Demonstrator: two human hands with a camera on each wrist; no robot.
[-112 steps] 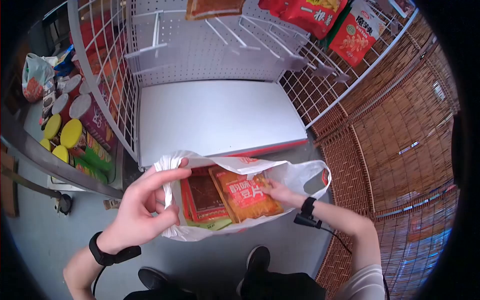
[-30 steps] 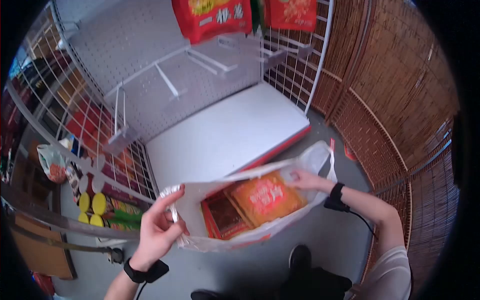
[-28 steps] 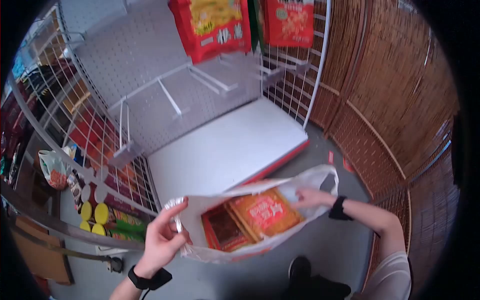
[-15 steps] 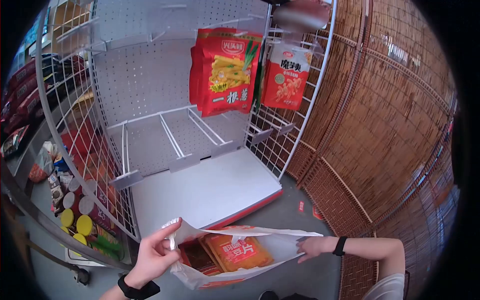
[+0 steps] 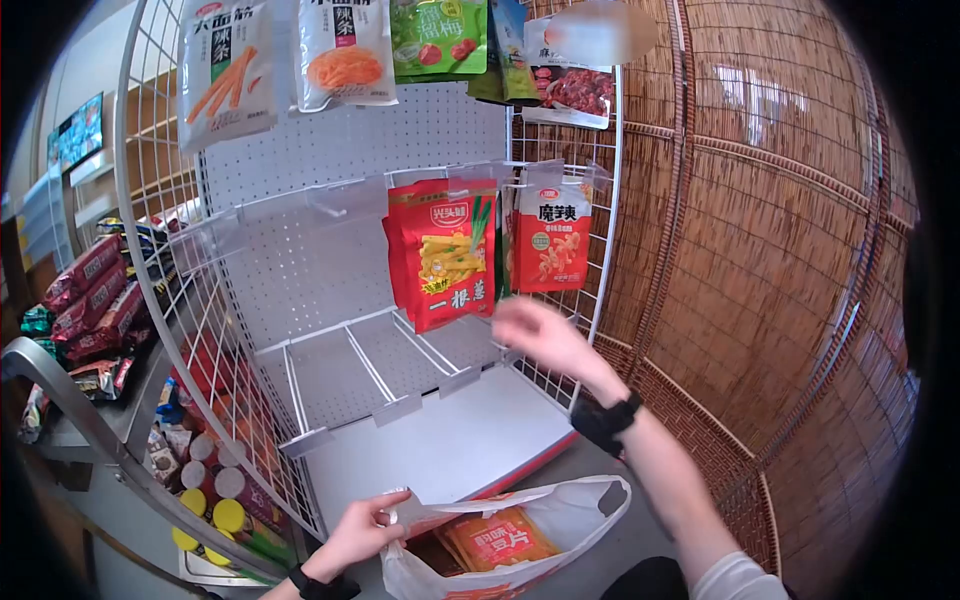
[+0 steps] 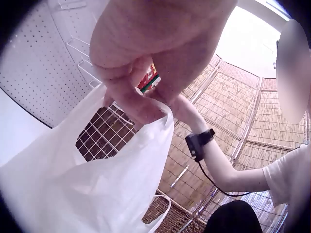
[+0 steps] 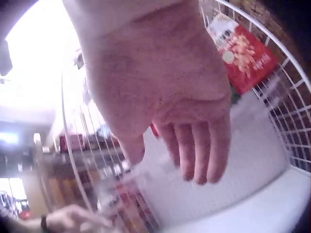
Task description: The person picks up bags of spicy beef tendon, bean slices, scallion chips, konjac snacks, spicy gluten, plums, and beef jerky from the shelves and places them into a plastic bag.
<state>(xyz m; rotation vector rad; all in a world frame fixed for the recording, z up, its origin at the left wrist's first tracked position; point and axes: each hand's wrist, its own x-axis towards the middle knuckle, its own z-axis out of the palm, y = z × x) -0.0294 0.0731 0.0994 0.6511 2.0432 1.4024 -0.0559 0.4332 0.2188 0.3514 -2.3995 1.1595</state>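
Note:
My left hand (image 5: 362,528) pinches the gathered handle of a white plastic bag (image 5: 592,510), low at the front of the rack. Through the bag's mouth shows an orange snack packet (image 5: 508,540) with white lettering, beside a darker packet. In the left wrist view, thumb and fingers grip the bag (image 6: 97,179) at its top. My right hand (image 5: 545,338) is raised outside the bag, blurred, just below and right of red snack pouches (image 5: 445,255) with yellow sticks printed on them. Its fingers hang straight and relaxed in the right wrist view, holding nothing visible.
A red-and-white pouch (image 5: 553,245) hangs on the rack's right side. Bare hooks (image 5: 370,365) stick out above a white base shelf (image 5: 420,450). More pouches (image 5: 345,60) hang on top. Wire side panels flank the rack; a woven screen (image 5: 770,250) stands right, yellow-lidded cans (image 5: 228,515) left.
My right hand has left the orange packet, come out of the bag and risen toward the hanging pouches. The head view has tilted up. My left hand keeps holding the bag.

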